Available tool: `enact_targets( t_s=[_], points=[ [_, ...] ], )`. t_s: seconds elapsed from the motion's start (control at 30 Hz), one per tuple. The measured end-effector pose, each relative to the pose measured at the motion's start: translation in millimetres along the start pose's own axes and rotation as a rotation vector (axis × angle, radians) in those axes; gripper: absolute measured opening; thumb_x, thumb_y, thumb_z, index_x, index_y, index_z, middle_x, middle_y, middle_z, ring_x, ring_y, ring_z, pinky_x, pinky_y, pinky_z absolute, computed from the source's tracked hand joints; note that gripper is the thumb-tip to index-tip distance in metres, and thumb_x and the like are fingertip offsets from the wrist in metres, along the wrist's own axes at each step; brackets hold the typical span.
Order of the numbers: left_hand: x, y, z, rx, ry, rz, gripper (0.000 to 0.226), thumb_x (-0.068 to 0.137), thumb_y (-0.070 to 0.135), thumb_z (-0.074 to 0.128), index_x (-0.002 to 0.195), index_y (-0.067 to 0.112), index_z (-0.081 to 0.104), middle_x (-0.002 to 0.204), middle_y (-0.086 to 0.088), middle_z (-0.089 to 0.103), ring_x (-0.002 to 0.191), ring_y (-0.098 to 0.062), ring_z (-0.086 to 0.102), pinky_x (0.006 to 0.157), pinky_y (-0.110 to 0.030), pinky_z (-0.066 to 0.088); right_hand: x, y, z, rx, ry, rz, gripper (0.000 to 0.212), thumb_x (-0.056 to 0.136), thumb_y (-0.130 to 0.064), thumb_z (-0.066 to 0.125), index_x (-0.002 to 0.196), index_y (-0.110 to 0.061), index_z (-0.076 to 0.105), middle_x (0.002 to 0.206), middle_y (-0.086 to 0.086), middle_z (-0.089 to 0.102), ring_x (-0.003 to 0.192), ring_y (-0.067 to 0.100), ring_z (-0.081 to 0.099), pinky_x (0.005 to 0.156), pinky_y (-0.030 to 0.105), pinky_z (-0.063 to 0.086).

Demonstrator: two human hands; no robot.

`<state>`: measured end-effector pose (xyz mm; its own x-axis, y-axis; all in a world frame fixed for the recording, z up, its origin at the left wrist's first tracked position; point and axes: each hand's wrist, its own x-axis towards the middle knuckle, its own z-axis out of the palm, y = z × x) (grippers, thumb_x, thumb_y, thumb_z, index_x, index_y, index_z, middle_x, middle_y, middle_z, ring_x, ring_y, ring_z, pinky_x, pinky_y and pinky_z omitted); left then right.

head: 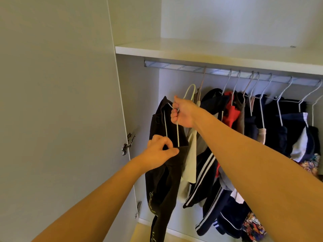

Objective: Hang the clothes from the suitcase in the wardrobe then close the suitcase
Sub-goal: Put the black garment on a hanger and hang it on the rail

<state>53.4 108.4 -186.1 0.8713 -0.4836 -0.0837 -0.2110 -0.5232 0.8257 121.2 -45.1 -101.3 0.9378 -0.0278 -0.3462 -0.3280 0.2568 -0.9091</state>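
Wardrobe (138,95), white, door (52,102) swung open at left, hinge (128,145) on its inner edge. Shelf (218,53), white, spanning the interior above a metal hanging rail (174,66). Row of hung clothes (262,128), dark, red, beige and patterned pieces on white wire hangers, filling the rail from its middle to the right end; a black jacket with white stripes (206,172) hangs low among them. Black garment (162,180), faint yellow print near its lower part, draped on a pale wire hanger (177,133) held in front of the open left part of the wardrobe, below the rail and not hooked to it; the hanger's hook (189,91) points upward. Right hand (183,114), fist clenched around the hanger's neck just under the hook. Left hand (161,148), thumb and fingertips pinched together on the black fabric at the hanger's lower bar.
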Motion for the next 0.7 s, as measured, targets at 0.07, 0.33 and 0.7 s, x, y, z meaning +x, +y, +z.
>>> enact_targets(
  t_s=[0.07,0.33,0.7],
  points=[
    [-0.1,-6.9,4.9,0.065,0.074,-0.062,0.039,0.08,0.057,0.066,0.106,0.034,0.048,0.119,0.01,0.032,0.117,-0.015,0.033,0.101,-0.037,0.038,6.1,-1.3,3.5,0.027,0.03,0.003,0.045,0.102,-0.046,0.038,0.069,-0.016,0.038,0.066,-0.001,0.025,0.056,0.011,0.023,0.056,0.023,0.023],
    [5.0,-25.2,3.7,0.246,0.187,-0.151,0.037,0.083,0.061,0.055,0.107,0.032,0.057,0.112,0.009,0.033,0.11,-0.016,0.031,0.093,-0.033,0.031,29.4,6.1,13.8,0.12,0.116,0.042,0.04,0.1,-0.04,0.05,0.071,-0.013,0.047,0.072,0.005,0.039,0.066,0.017,0.046,0.063,0.028,0.045],
    [67.2,-20.8,28.4,0.307,0.374,-0.125,0.032,0.099,0.031,0.038,0.074,0.017,0.051,0.083,0.003,0.05,0.091,-0.018,0.041,0.081,-0.033,0.022,75.1,8.6,-18.7,-0.092,-0.003,0.027,0.046,0.094,0.011,0.026,0.136,-0.001,0.042,0.136,0.025,0.05,0.126,0.038,0.052,0.105,0.046,0.043]
  ],
)
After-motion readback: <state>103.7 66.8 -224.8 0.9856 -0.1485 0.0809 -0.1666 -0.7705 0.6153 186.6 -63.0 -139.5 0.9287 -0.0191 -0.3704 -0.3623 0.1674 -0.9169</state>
